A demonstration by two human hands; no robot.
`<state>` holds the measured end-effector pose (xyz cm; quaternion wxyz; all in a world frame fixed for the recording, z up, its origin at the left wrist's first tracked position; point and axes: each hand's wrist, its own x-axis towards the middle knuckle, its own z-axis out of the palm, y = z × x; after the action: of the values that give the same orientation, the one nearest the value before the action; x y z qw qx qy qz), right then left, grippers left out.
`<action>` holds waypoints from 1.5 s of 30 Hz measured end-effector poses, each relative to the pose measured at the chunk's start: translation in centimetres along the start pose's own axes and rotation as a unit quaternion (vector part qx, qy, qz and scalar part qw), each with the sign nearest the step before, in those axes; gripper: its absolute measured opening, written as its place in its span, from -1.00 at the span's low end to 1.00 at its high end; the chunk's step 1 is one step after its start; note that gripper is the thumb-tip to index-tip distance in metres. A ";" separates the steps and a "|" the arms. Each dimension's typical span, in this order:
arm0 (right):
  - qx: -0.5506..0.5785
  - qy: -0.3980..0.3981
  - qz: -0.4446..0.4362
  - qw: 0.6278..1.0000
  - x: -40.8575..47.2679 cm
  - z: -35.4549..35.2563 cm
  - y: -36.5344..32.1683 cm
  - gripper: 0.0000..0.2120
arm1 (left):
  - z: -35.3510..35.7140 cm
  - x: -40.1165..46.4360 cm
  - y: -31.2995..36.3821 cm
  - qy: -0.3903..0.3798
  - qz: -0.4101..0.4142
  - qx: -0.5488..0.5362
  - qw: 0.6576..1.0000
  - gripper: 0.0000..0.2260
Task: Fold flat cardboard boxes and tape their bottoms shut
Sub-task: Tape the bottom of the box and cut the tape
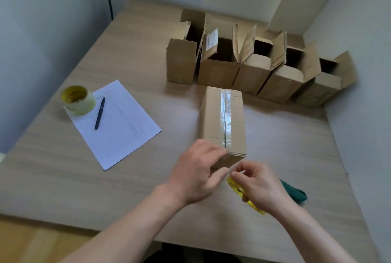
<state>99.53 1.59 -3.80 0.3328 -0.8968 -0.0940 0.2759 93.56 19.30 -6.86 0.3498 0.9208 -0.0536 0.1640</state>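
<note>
Taped cardboard box (pixel 223 123) mid-table, seam up, near end touched by left hand (pixel 195 174), fingers loosely bent over its edge. Right hand (pixel 257 186) pinching clear tape, yellow dispenser (pixel 237 188) beneath. Bare tabletop (pixel 285 135) rightward; open boxes (pixel 249 67) lining far edge.

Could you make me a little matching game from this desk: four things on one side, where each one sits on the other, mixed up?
Things:
1. pen
2. tape roll
3. taped box
4. open boxes

Places:
A. in a row at the back of the table
B. lying on the sheet of paper
C. just beyond the two hands
D. on the paper's far left corner

Pairs: 1-B, 2-D, 3-C, 4-A
</note>
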 end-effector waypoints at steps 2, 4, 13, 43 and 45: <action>0.014 -0.025 -0.013 1.000 -0.4 0.4 -0.2 -0.90 | 0.5 -1.3 1.0 -0.041 -0.106 -0.095 0.989 -0.67; 0.032 -0.047 -0.026 0.998 -0.9 0.7 -0.5 -0.88 | 1.3 -1.8 1.8 -0.034 -0.177 -0.167 0.969 -0.85; 0.293 -0.221 -0.008 0.930 -2.5 -3.1 0.5 -0.46 | 0.3 -2.1 2.2 0.098 -0.189 -0.181 0.960 -0.87; -0.346 0.159 -0.256 0.889 7.1 -1.7 4.5 -0.56 | 2.9 3.0 -3.8 0.143 -0.168 0.036 0.975 -0.57; -0.342 0.174 -0.273 0.882 7.1 -1.6 4.6 -0.57 | 3.6 3.9 -4.2 -0.020 -0.017 0.123 0.992 -0.44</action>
<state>106.25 -0.27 -8.82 0.0782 -0.9272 -0.3645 -0.0358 99.02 20.13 -10.67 0.2352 0.9608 -0.0245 0.1445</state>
